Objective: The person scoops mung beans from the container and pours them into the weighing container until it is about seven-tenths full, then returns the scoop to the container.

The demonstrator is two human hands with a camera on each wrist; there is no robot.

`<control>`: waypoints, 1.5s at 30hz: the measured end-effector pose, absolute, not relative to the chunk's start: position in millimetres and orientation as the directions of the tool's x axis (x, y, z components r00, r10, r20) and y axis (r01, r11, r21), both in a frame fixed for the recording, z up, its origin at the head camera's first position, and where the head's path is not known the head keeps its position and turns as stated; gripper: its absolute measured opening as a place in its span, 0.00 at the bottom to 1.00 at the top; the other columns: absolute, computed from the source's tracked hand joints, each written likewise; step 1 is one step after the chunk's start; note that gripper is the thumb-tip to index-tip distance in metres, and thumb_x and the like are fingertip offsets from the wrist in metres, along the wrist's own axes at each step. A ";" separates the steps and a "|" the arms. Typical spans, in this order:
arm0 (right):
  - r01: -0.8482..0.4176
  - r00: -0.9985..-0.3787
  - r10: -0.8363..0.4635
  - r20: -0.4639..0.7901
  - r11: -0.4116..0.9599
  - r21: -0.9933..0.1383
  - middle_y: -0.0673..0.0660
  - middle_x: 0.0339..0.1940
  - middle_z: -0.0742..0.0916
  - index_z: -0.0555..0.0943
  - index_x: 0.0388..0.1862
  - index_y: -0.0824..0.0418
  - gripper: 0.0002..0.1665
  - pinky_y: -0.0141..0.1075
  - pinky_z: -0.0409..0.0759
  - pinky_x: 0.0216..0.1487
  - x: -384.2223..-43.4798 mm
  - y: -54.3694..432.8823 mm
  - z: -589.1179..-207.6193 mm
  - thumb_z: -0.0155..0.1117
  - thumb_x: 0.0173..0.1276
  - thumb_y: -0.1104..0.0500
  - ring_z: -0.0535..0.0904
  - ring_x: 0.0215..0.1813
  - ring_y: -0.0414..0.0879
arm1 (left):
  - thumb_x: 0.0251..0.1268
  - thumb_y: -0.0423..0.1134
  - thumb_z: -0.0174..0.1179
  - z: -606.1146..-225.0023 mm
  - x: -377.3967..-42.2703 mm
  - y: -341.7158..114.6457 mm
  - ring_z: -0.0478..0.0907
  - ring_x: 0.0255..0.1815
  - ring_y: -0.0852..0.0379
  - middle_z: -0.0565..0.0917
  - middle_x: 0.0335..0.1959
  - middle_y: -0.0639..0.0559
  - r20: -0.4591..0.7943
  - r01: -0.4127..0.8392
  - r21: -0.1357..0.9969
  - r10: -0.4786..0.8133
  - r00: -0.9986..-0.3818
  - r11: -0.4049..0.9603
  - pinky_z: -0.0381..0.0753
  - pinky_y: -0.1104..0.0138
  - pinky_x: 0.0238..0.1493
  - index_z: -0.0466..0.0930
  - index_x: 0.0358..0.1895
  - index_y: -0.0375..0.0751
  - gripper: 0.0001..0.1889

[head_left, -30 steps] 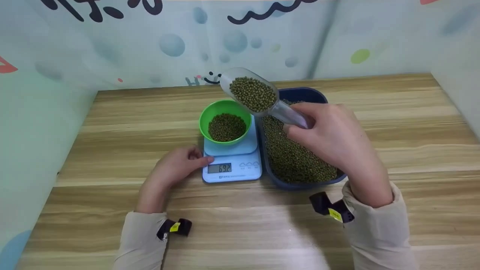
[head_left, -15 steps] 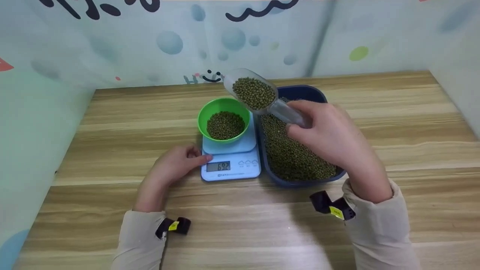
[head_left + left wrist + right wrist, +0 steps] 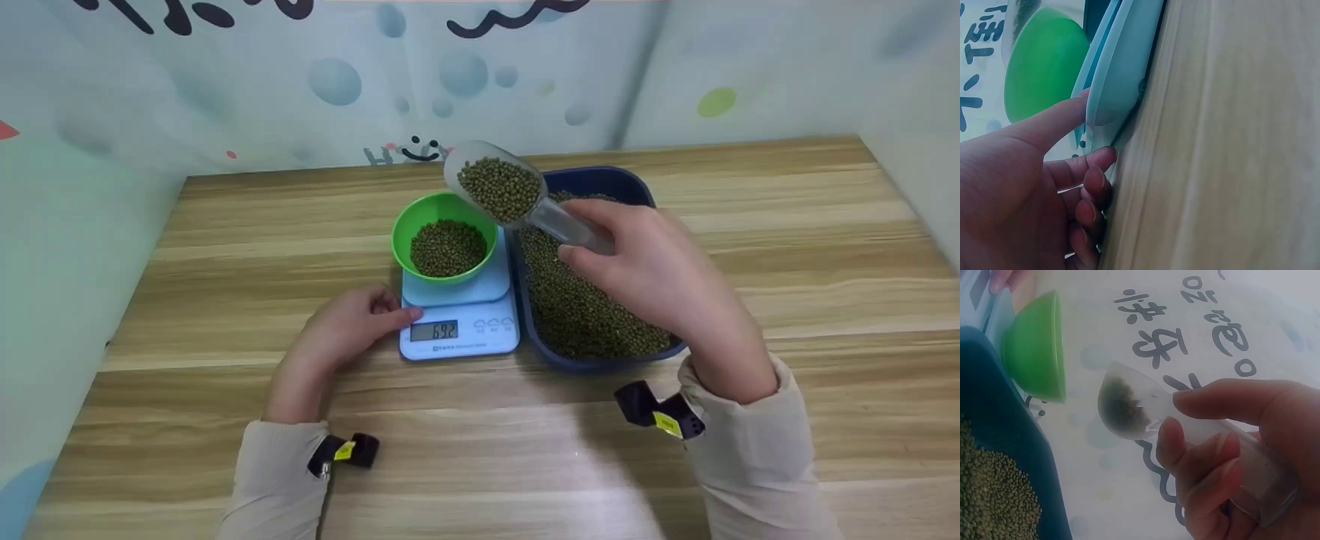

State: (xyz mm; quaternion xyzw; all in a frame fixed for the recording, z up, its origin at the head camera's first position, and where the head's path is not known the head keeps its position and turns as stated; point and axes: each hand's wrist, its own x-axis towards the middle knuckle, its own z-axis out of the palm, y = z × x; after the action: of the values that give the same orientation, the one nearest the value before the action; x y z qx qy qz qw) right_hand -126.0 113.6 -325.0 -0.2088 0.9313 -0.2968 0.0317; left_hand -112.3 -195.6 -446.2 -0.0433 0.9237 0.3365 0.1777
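My right hand (image 3: 652, 262) grips the handle of a clear plastic scoop (image 3: 559, 221) loaded with small greenish-brown beans (image 3: 501, 189). The scoop is raised, its bowl pointing up and left, overlapping the right rim of a green bowl (image 3: 405, 232) in the head view. More beans (image 3: 448, 249) lie in that bowl, which stands on the platform of a light blue kitchen scale (image 3: 487, 345). The display (image 3: 435, 331) reads 69.2. At the scale's left front edge, my left hand (image 3: 349, 326) has its thumb on top and index fingertip at the lower edge (image 3: 1107, 154), the other fingers curled.
A dark blue tub (image 3: 592, 366) holding many beans stands close to the right side of the scale, below the right hand. Behind the wooden table (image 3: 225, 247) is a printed wall sheet (image 3: 525, 97). Wrist cameras (image 3: 660, 412) sit at both sleeves.
The whole head view shifts slightly up and left. The scoop dips a little closer to the bowl, its beans still inside. The left hand stays at the scale, and the display reading is the same.
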 end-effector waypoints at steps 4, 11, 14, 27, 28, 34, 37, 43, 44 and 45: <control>-0.368 -0.911 -0.410 0.054 0.743 -0.559 0.51 0.28 0.79 0.73 0.56 0.50 0.22 0.38 0.66 0.23 -126.1 112.3 -324.9 0.56 0.61 0.51 0.69 0.22 0.45 | 0.45 0.69 0.55 -445.0 -111.9 -195.3 0.65 0.25 0.54 0.70 0.22 0.51 -0.360 -0.203 0.607 0.038 -0.932 0.768 0.63 0.64 0.25 0.74 0.33 0.46 0.28; -0.376 -0.902 -0.430 0.038 0.740 -0.558 0.52 0.28 0.78 0.71 0.58 0.50 0.26 0.36 0.65 0.18 -123.9 111.9 -324.8 0.54 0.57 0.57 0.66 0.18 0.43 | 0.45 0.69 0.55 -444.9 -111.4 -195.1 0.66 0.26 0.54 0.71 0.23 0.51 -0.348 -0.195 0.604 0.035 -0.937 0.773 0.64 0.64 0.25 0.74 0.33 0.46 0.28; -0.385 -0.898 -0.438 0.035 0.746 -0.543 0.52 0.23 0.76 0.71 0.58 0.50 0.27 0.35 0.64 0.16 -122.8 110.4 -325.0 0.53 0.56 0.58 0.63 0.15 0.42 | 0.44 0.69 0.55 -445.1 -111.5 -195.1 0.66 0.26 0.54 0.71 0.24 0.51 -0.350 -0.200 0.606 0.032 -0.936 0.770 0.64 0.64 0.26 0.74 0.34 0.46 0.29; -0.438 -0.885 -0.459 0.079 0.765 -0.472 0.52 0.26 0.79 0.72 0.58 0.54 0.26 0.36 0.66 0.22 -122.3 102.9 -329.4 0.53 0.57 0.59 0.68 0.21 0.44 | 0.45 0.69 0.56 -445.8 -111.7 -195.0 0.66 0.25 0.54 0.71 0.23 0.51 -0.354 -0.205 0.611 0.033 -0.935 0.764 0.64 0.64 0.25 0.73 0.33 0.45 0.29; -0.439 -0.886 -0.456 0.083 0.767 -0.468 0.51 0.27 0.79 0.72 0.58 0.54 0.26 0.36 0.67 0.22 -122.1 102.6 -329.6 0.53 0.57 0.59 0.68 0.21 0.44 | 0.45 0.69 0.55 -445.2 -111.6 -194.7 0.65 0.25 0.54 0.70 0.23 0.51 -0.349 -0.197 0.610 0.037 -0.936 0.767 0.64 0.64 0.24 0.73 0.33 0.45 0.28; -0.436 -0.889 -0.448 0.090 0.773 -0.461 0.51 0.25 0.78 0.72 0.58 0.54 0.25 0.36 0.67 0.22 -121.2 101.6 -330.3 0.53 0.58 0.58 0.68 0.21 0.44 | 0.46 0.68 0.55 -444.1 -110.8 -193.9 0.65 0.24 0.55 0.69 0.21 0.52 -0.338 -0.188 0.607 0.037 -0.940 0.772 0.63 0.64 0.24 0.73 0.32 0.46 0.27; -0.446 -0.886 -0.453 0.102 0.771 -0.455 0.51 0.28 0.79 0.72 0.57 0.54 0.25 0.37 0.67 0.24 -121.3 100.6 -330.7 0.53 0.59 0.58 0.69 0.23 0.45 | 0.45 0.69 0.55 -444.4 -110.8 -194.2 0.65 0.25 0.55 0.70 0.22 0.51 -0.342 -0.194 0.606 0.032 -0.939 0.771 0.63 0.64 0.24 0.73 0.32 0.46 0.28; -0.474 -0.875 -0.464 0.136 0.764 -0.438 0.52 0.35 0.81 0.73 0.57 0.55 0.24 0.37 0.68 0.28 -121.9 98.8 -332.2 0.55 0.59 0.57 0.72 0.29 0.46 | 0.45 0.70 0.54 -444.9 -110.8 -195.2 0.65 0.26 0.54 0.71 0.24 0.51 -0.351 -0.196 0.602 0.037 -0.935 0.774 0.64 0.64 0.25 0.73 0.33 0.46 0.29; -0.476 -0.875 -0.464 0.141 0.763 -0.437 0.52 0.36 0.82 0.73 0.57 0.54 0.24 0.37 0.68 0.29 -121.9 98.6 -332.3 0.55 0.59 0.56 0.72 0.29 0.46 | 0.44 0.70 0.54 -444.8 -110.8 -195.2 0.66 0.26 0.54 0.71 0.24 0.50 -0.354 -0.197 0.602 0.038 -0.934 0.774 0.64 0.64 0.26 0.73 0.33 0.46 0.29; -0.476 -0.875 -0.462 0.145 0.764 -0.437 0.52 0.36 0.82 0.73 0.57 0.54 0.24 0.37 0.68 0.28 -121.9 98.4 -332.5 0.55 0.59 0.56 0.72 0.29 0.46 | 0.44 0.70 0.54 -444.7 -110.8 -195.3 0.66 0.27 0.54 0.71 0.25 0.50 -0.358 -0.201 0.602 0.037 -0.933 0.773 0.64 0.64 0.26 0.73 0.34 0.46 0.30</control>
State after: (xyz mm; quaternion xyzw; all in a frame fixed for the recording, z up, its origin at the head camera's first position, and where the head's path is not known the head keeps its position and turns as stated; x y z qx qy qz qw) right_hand -121.9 98.4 -332.5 -0.2498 0.9389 -0.2363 -0.0144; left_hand -110.8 -195.3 -444.7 -0.0443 0.9246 0.3340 0.1779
